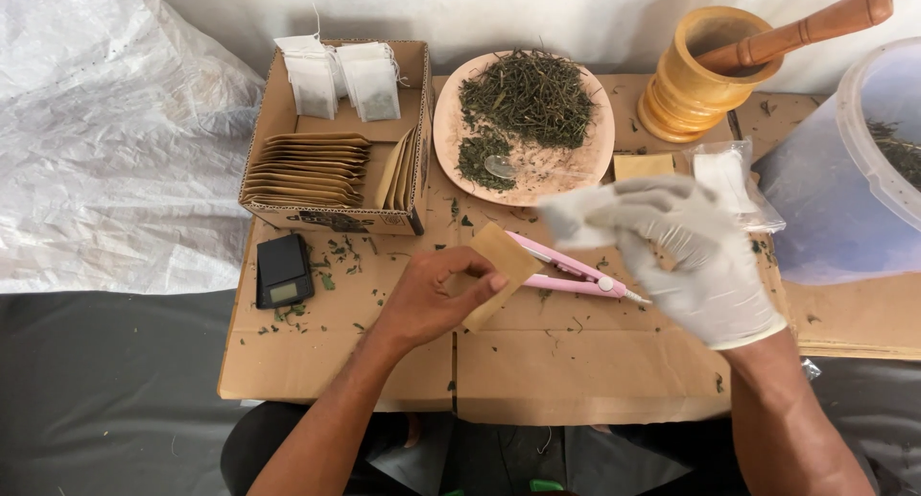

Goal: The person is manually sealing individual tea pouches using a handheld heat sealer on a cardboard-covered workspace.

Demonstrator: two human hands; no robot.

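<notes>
My bare left hand (432, 295) pinches a small brown paper envelope (499, 271) and holds it tilted above the cardboard sheet (537, 362). My right hand (691, 256), in a white glove, hovers just right of it, blurred, holding a white tea bag (574, 215) at its fingertips. Under the hands lies a pink hand-held sealer (576, 271). Behind them a round plate (451, 131) carries dried green herbs (528, 98) and a small spoon (499, 167).
A cardboard box (278, 103) at the back left holds filled tea bags (341, 79) and stacked brown envelopes (307, 168). A small black scale (284, 270) sits in front of it. A wooden mortar with pestle (705, 69), a clear bag of empty tea bags (729, 175) and a plastic bucket (868, 160) stand right.
</notes>
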